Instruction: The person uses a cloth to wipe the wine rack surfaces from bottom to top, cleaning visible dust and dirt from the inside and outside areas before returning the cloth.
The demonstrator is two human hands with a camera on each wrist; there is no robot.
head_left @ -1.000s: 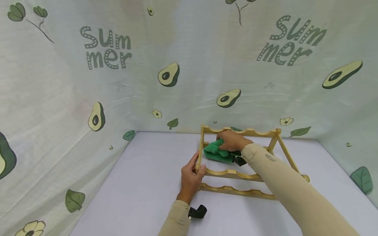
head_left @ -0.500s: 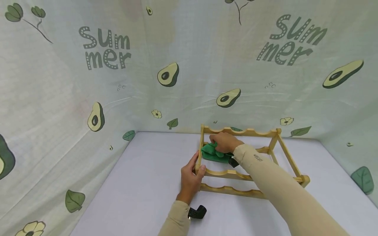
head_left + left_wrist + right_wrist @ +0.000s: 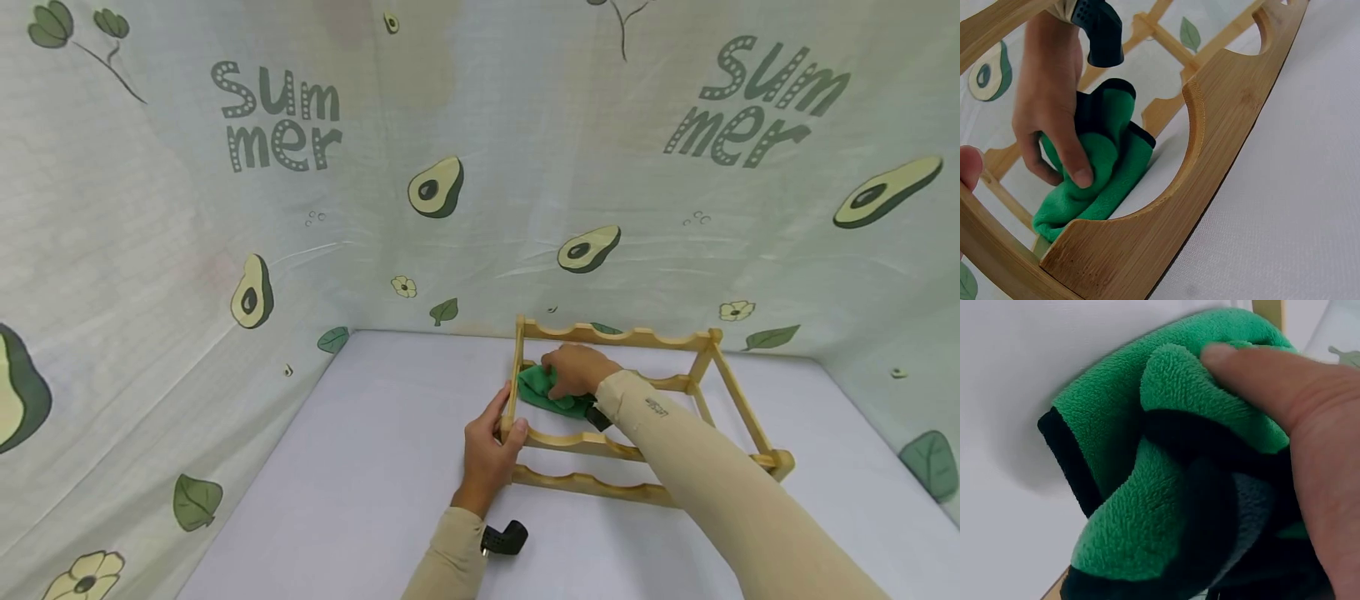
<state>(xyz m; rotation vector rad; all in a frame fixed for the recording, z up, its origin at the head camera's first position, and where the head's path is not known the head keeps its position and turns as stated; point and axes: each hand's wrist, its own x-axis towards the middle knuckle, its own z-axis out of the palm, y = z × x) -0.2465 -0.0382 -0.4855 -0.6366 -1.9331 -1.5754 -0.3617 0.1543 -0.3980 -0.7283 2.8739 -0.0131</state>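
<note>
Wooden Rack with Green Cloth, Two Hands in Attendance

Curtain (image 3: 510, 108): pale, printed with avocados, leaves and lettering; stands behind the table.

Table (image 3: 360, 467): white-covered; carries the rack.

Rack (image 3: 588, 444): light wood, open frame, scalloped rails.

Cloth (image 3: 534, 385): green, dark-edged, bunched; inside the rack at its left end. Whether it touches the lower side bar or lies just beside it cannot be told.

Right hand (image 3: 577, 369): reaches into the frame from above, pinching the cloth between thumb and fingers.

Left hand (image 3: 486, 450): grips the rack's near left corner, thumb inward, fingers along the outer side.

Wrist camera (image 3: 510, 538): black, on the left wrist.

Step, as judged: wiping the rack's left end. The next move seems to call for firm cloth pressure along the lower wood while the left hand steadies the corner.
</note>
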